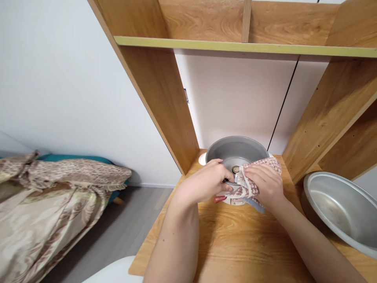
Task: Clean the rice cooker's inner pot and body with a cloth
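Note:
A round grey cooker pot (235, 149) with a small metal disc at its bottom stands at the back of a wooden desk (235, 236). My left hand (210, 181) is closed on the pot's near rim. My right hand (265, 182) is closed on a patterned pink and white cloth (250, 184), pressing it over the same rim, right beside the left hand. The two hands almost touch. A red label shows on the pot's white outer wall under my hands.
A shiny metal bowl (338, 208) lies tilted at the desk's right edge. Wooden shelf panels (165, 98) rise on both sides and overhead. To the left, a bed with a brown patterned blanket (44, 204) stands on the grey floor. A white rounded object (114, 271) sits below the desk's front left corner.

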Available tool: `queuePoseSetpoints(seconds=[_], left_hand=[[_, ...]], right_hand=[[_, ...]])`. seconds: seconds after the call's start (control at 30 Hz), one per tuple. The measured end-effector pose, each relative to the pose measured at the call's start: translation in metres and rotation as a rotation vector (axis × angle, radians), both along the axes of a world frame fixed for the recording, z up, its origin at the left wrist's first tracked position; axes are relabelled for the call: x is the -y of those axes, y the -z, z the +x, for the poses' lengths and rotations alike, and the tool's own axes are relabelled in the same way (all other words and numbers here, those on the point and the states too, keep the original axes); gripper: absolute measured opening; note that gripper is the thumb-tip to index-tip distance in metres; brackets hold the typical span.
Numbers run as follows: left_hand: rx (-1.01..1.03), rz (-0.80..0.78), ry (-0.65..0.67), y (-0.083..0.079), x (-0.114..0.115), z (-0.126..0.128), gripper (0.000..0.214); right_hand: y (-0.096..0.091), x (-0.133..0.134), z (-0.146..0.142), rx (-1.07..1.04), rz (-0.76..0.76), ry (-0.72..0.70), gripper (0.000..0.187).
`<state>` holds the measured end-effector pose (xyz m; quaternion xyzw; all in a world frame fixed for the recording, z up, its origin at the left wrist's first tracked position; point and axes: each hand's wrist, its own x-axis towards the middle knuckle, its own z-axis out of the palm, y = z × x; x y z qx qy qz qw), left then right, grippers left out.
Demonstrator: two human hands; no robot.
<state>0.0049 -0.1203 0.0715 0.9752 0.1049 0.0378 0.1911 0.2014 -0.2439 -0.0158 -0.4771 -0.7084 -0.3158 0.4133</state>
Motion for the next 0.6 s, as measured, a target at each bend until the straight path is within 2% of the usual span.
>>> queuePoseSetpoints(seconds=[0.1, 0.2, 0.33, 0.5, 0.6], left_hand=[[-0.029, -0.006, -0.021, -0.001, -0.002, -0.002, 0.023], [-0.04, -0.034, -0.048, -0.001, -0.003, -0.003, 0.012], [-0.072, -0.06, -0.061, 0.0, -0.004, -0.003, 0.009], [0.018, -0.004, -0.015, 0.003, -0.003, -0.004, 0.017], [-0.015, 0.043, -0.044, 0.001, 0.002, -0.003, 0.023]], right_hand=[[-0.005, 0.001, 0.004, 0.035, -0.041, -0.058, 0.019], [-0.011, 0.002, 0.019, 0.046, -0.108, -0.12, 0.018], [-0.01, 0.002, 0.031, 0.019, -0.135, -0.141, 0.016], [-0.003, 0.002, 0.009, -0.039, -0.088, -0.065, 0.015], [-0.004, 0.003, -0.009, -0.043, -0.12, 0.006, 0.017]])
